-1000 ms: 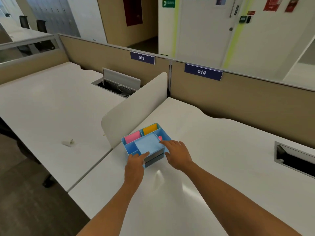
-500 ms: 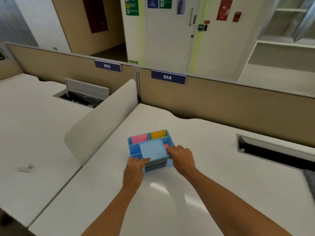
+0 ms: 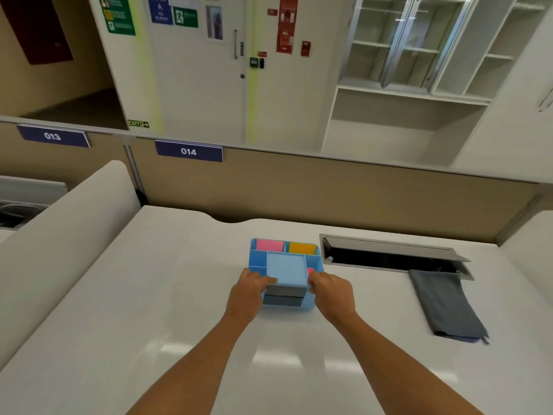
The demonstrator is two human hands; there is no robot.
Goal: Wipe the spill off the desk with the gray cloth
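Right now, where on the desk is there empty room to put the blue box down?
The widest bare patch is left of the blue organizer, reaching to the curved divider. The near desk around both forearms is bare too. It is crowded on the right, where the gray cloth lies against the cable slot.

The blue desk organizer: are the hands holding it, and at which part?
Yes. The left hand and the right hand grip the blue desk organizer at its near left and right corners. The gray cloth lies untouched.
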